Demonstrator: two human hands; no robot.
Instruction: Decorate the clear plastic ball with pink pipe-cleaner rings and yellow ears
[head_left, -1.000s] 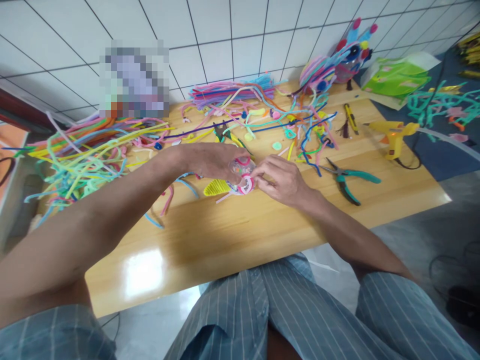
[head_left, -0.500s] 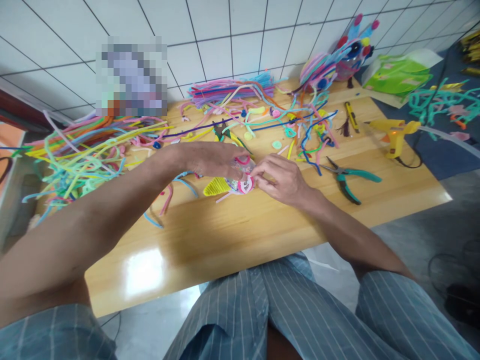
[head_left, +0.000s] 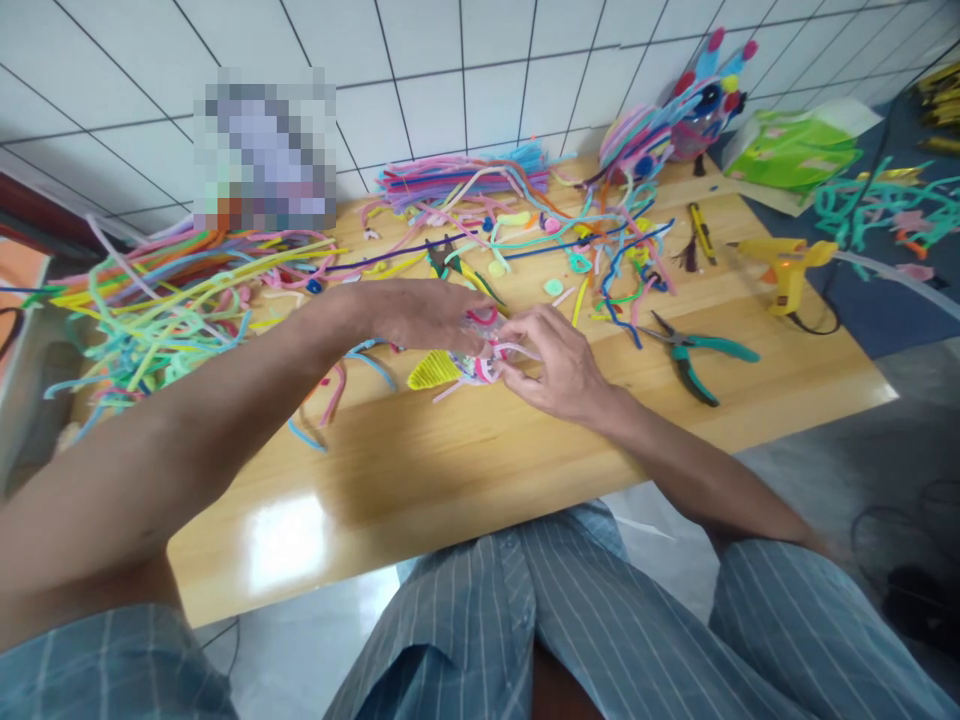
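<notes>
Between my hands lies a small craft piece (head_left: 472, 370), partly clear with pink and white bands. A flat yellow fin-like part (head_left: 433, 371) made of pipe cleaner sticks out on its left. My left hand (head_left: 431, 318) reaches over it from above, fingers closed around its upper side. A pale pink pipe cleaner (head_left: 520, 350) runs between the thumb and fingers of my right hand (head_left: 559, 365), against the piece's right side. My fingers hide much of the piece.
Green-handled pliers (head_left: 697, 350), a yellow glue gun (head_left: 787, 265) and a yellow cutter (head_left: 702, 232) lie to the right. Pipe cleaners (head_left: 172, 320) heap up at left, with a bundle (head_left: 465, 180) by the tiled wall. A decorated figure (head_left: 694, 125) stands at the back right.
My right hand's fingers have spread a little and shifted, and the pale pink pipe cleaner now shows between them. My left hand stays nearly in place on the craft piece.
</notes>
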